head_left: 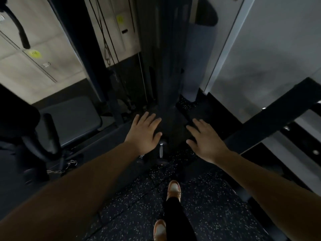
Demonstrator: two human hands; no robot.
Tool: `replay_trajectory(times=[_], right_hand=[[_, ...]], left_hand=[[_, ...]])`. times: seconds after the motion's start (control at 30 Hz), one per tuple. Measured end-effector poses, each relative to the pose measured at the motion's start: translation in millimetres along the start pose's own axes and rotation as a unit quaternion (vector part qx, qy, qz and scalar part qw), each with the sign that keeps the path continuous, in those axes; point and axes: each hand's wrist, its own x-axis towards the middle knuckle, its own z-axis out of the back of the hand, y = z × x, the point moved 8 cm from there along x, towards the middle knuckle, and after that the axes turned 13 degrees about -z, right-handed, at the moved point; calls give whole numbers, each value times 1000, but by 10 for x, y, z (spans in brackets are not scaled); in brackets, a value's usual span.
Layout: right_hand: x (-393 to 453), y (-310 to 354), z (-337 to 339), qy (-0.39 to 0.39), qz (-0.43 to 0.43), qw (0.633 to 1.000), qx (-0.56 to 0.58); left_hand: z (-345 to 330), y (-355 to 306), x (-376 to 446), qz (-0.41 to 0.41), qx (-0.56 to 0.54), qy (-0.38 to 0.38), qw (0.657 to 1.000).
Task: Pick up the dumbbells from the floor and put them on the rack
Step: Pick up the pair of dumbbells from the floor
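A dark dumbbell (161, 151) with a shiny metal handle lies on the speckled black floor (132, 202), just below and between my hands. My left hand (145, 132) hovers above its upper left with fingers spread, holding nothing. My right hand (205, 139) is stretched out to the right of it, fingers apart and empty. A second dark weight (141, 159) seems to lie left of the dumbbell, mostly hidden under my left forearm. A black steel frame (271, 117), possibly the rack, runs diagonally at the right.
A tall dark machine column (166, 66) rises straight ahead with cables (106, 40) to its left. A padded bench seat (69, 119) and a chain (60, 168) sit at the left. My shoes (173, 188) stand on the floor below. A grey wall (269, 49) is at the right.
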Motion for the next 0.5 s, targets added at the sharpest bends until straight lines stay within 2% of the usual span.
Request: replay_trajectory(times=[0.17,0.3,0.5], right_hand=[[547,-12,-1006,101,-16,995,-4],[829,-53,-1819,172,-37,984,11],[1219,-367,-3170,272,-119,955,20]], left_hand=[[-843,382,202,48,-39,52,997],[-1582,764,223,117,-72,109,985],[-2743,1273,316,125,-97,173,972]])
